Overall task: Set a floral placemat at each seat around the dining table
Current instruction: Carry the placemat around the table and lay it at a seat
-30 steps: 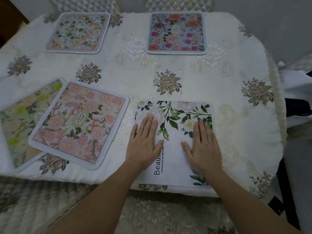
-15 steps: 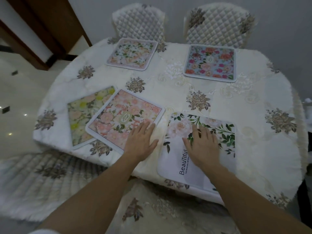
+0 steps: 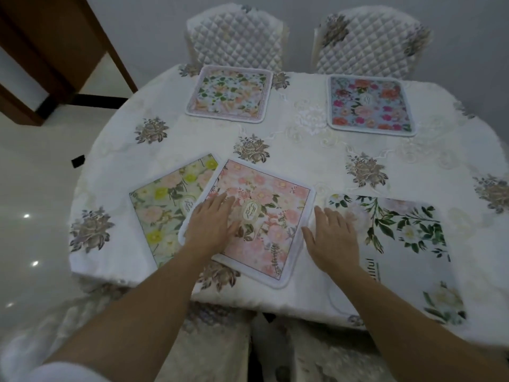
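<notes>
Five floral placemats lie on the white tablecloth (image 3: 303, 161). A pink rose mat (image 3: 275, 216) sits skewed at the near edge, overlapping a yellow-green mat (image 3: 162, 205) to its left. My left hand (image 3: 212, 227) rests flat on the pink mat's left part, fingers apart. My right hand (image 3: 330, 238) lies flat at the seam between the pink mat and a white mat with green leaves (image 3: 407, 238) on the near right. Two more mats, a pale peach one (image 3: 231, 93) and a blue one with red roses (image 3: 370, 106), lie at the far side.
Two quilted white chairs (image 3: 237, 37) (image 3: 369, 40) stand behind the far mats. A cushioned seat (image 3: 209, 351) sits under the near table edge. Brown wooden furniture (image 3: 55, 51) stands at the far left over a glossy white floor.
Both hands left the leaf mat and slid left: the left hand now lies on the pink mat, the right at the leaf mat's left edge. The view shifted left and up.
</notes>
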Demonstrator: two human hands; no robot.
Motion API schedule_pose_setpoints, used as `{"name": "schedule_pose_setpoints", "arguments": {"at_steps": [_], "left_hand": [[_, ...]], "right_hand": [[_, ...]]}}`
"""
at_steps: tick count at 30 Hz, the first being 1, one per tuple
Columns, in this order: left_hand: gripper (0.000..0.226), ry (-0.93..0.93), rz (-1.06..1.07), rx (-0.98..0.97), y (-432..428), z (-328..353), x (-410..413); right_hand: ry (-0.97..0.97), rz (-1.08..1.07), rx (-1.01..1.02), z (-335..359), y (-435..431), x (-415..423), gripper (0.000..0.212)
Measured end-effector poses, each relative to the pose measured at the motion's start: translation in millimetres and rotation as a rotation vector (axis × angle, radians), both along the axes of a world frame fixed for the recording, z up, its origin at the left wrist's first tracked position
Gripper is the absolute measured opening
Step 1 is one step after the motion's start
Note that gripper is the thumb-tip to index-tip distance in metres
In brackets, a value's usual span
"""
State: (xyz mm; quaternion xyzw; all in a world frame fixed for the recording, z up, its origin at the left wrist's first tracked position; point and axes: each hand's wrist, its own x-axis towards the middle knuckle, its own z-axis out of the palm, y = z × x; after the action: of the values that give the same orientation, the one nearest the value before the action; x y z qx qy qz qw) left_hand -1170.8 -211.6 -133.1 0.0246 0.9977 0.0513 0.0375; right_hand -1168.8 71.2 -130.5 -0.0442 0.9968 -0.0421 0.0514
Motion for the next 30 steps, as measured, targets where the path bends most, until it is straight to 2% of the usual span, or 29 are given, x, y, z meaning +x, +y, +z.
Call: {"name": "schedule_pose_setpoints", "arguments": {"at_steps": [5,9,11,14,18,20,23,25,30], "left_hand": [[0.059,-0.021,0.015,-0.017,-45.2,-9.6,-25.8],[0.059,-0.028,-0.001,0.001,-63.1,-16.8,-42.5],[0.059,-0.031,-0.011,0.015,-68.9,-21.5,-47.3],[0.062,-0.020,-0.026,0.040,-71.4,-29.4,-51.0],[0.069,-0.034,0.062,0.126,-69.2,-34.0,-54.9],[0.066,-0.057,0.143,0.193,-68.7,-34.2,-59.0],[0.044,-0.142,0.294,0.401,-68.6,-30.8,-69.8],[0.028,-0.194,0.303,0.500,-69.7,-29.4,-71.0],[0.029,-0.092,0.224,0.526,-66.9,-12.8,-55.9]], "right_hand": [[-0.065,-0.090,0.021,-11.1,-39.8,0.9,0.059],[-0.068,-0.151,0.087,-16.4,-62.4,1.0,0.043],[-0.050,-0.184,0.057,-21.0,-69.0,-0.4,0.033],[-0.033,-0.295,-0.076,-26.8,-77.8,-6.1,0.022],[-0.145,-0.694,-0.345,-28.8,-85.9,-19.5,0.031],[-0.187,-0.815,-0.509,-31.9,-85.9,-22.3,0.037],[-0.221,-0.844,-0.650,-34.5,-81.1,-24.0,0.042],[-0.239,-0.824,-0.702,-32.3,-78.5,-24.7,0.048],[-0.190,-0.698,-0.841,-19.2,-74.5,-19.8,0.029]]}}
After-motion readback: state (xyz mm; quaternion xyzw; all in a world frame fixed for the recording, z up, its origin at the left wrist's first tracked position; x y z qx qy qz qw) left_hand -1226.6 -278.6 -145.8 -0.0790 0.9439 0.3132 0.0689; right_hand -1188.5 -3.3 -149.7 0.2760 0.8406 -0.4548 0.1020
